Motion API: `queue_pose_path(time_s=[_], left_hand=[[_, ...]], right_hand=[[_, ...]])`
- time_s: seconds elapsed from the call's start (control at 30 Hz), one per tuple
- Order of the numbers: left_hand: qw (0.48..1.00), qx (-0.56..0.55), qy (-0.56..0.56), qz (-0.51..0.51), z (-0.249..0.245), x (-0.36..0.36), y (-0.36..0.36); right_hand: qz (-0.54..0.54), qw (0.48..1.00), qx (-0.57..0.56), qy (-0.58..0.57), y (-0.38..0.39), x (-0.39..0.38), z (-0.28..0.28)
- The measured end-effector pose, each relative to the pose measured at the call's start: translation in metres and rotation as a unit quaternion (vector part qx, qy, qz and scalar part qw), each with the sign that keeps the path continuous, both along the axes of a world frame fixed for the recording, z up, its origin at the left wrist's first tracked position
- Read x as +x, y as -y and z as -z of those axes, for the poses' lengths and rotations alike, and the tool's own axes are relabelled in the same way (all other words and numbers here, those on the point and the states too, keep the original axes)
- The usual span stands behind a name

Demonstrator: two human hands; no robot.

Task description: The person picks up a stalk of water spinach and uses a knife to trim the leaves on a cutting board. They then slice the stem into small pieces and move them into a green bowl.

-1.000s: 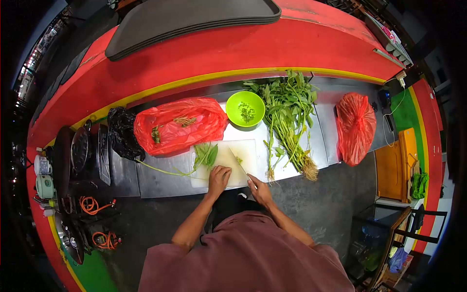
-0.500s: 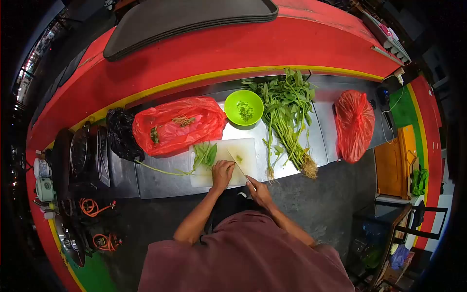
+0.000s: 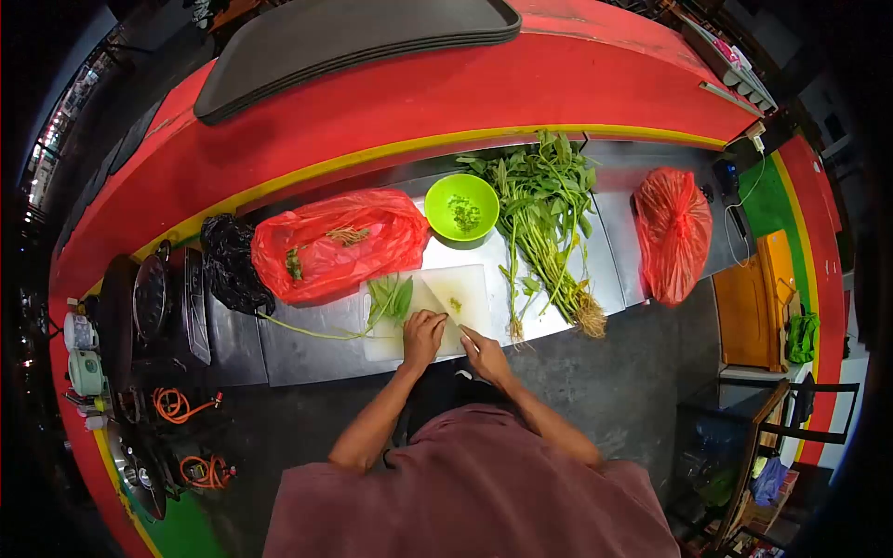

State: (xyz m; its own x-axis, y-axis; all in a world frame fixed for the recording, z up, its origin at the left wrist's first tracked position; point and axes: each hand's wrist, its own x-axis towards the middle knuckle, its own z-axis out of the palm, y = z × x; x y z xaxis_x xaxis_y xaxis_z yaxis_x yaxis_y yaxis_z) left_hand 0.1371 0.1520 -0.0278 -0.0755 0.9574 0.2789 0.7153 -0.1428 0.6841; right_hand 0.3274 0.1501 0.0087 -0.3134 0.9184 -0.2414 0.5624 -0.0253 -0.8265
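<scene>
On the white cutting board (image 3: 470, 282), my left hand (image 3: 423, 337) is closed, fingertips bent down over the end of a leafy green stalk (image 3: 389, 298). Its long stem trails left past the board's edge. My right hand (image 3: 487, 359) grips a knife (image 3: 445, 310), whose blade slants up and left beside my left fingers. A small pile of chopped greens (image 3: 456, 304) lies just right of the blade. Behind the board stands a lime-green bowl (image 3: 433, 206) with cut green pieces inside. A bundle of leafy greens (image 3: 549, 209) with roots lies right of the board.
An opened red plastic bag (image 3: 326, 270) with plant scraps on it lies left of the bowl, beside a black bag (image 3: 231, 263). A tied red bag (image 3: 674, 237) sits at the right of the steel counter (image 3: 302, 349). Black trays (image 3: 363, 42) rest on the red ledge.
The knife blade has tilted and moved slightly left, closer to my left fingers. My right hand has shifted a little left and up. The whole view has drifted slightly.
</scene>
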Motion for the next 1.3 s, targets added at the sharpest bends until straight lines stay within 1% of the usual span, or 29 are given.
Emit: queue_pose_path(time_s=[0.07,0.1,0.13,0.2,0.23,0.4,0.47,0.53,0.6,0.63,0.7,0.73,0.77,0.93,1.0,1.07,1.13,1.2,1.23,1.27,1.3], left_hand=[[1.000,0.002,0.025,-0.007,0.000,0.001,-0.001],[1.000,0.011,0.023,-0.010,0.002,0.001,-0.003],[1.000,0.011,0.024,-0.008,0.004,0.001,-0.003],[1.000,-0.008,0.022,-0.018,0.005,0.002,-0.004],[0.999,-0.009,0.040,-0.014,0.005,0.001,-0.004],[0.999,-0.012,0.031,-0.004,0.006,0.000,-0.003],[1.000,-0.011,0.009,-0.004,0.005,0.000,-0.003],[1.000,-0.006,0.013,-0.004,0.006,0.001,-0.005],[1.000,-0.002,0.022,-0.010,0.007,0.000,-0.004],[1.000,-0.002,0.021,-0.017,0.007,0.001,-0.004],[1.000,-0.015,0.022,-0.017,0.006,0.001,-0.003],[0.999,-0.028,0.023,-0.017,0.005,0.001,-0.003],[1.000,0.000,0.011,-0.011,0.004,0.001,-0.002],[1.000,-0.001,0.004,0.004,0.001,-0.001,0.002],[1.000,-0.004,0.005,0.008,-0.003,-0.001,0.002],[1.000,-0.006,0.001,0.010,-0.003,-0.002,0.003],[1.000,0.002,0.010,0.006,0.000,-0.002,0.001],[1.000,-0.014,0.025,0.002,0.003,-0.003,0.002],[1.000,0.010,0.018,-0.002,0.006,-0.002,0.001],[1.000,0.009,0.019,-0.002,0.008,-0.002,0.001],[1.000,0.001,0.030,-0.004,0.009,-0.002,0.000]], right_hand=[[0.002,1.000,-0.007,-0.012,-0.005,0.001,0.006],[0.005,0.998,-0.054,-0.013,-0.006,0.003,0.001],[0.007,0.998,-0.054,-0.011,-0.003,0.004,-0.005],[0.003,0.997,-0.073,0.037,0.000,0.008,-0.013],[-0.002,0.999,-0.034,0.025,0.003,0.010,-0.005],[-0.007,0.999,-0.016,0.034,0.006,0.009,0.004],[-0.014,0.999,0.000,0.030,0.002,0.006,0.008],[-0.012,1.000,-0.009,0.017,-0.004,0.004,0.002],[-0.006,0.999,-0.054,0.007,-0.006,0.003,0.001],[-0.007,0.998,-0.054,0.005,-0.003,0.003,0.003],[-0.005,1.000,-0.003,-0.003,0.003,0.006,0.005],[-0.005,1.000,-0.004,-0.004,0.004,0.008,0.005],[-0.006,1.000,-0.011,-0.002,0.006,0.009,0.005],[-0.005,0.999,-0.053,-0.001,0.004,0.007,0.007],[-0.013,0.998,0.057,-0.009,0.001,0.002,0.014],[-0.017,0.999,0.049,-0.001,-0.001,0.003,0.021],[-0.019,1.000,-0.005,-0.010,-0.002,0.005,0.015],[-0.015,1.000,-0.011,-0.019,-0.001,0.006,0.009],[-0.012,0.999,-0.043,-0.001,0.001,0.009,0.005],[-0.010,0.997,-0.075,0.018,0.002,0.011,0.002],[-0.002,0.999,-0.034,0.019,0.006,0.009,0.001]])
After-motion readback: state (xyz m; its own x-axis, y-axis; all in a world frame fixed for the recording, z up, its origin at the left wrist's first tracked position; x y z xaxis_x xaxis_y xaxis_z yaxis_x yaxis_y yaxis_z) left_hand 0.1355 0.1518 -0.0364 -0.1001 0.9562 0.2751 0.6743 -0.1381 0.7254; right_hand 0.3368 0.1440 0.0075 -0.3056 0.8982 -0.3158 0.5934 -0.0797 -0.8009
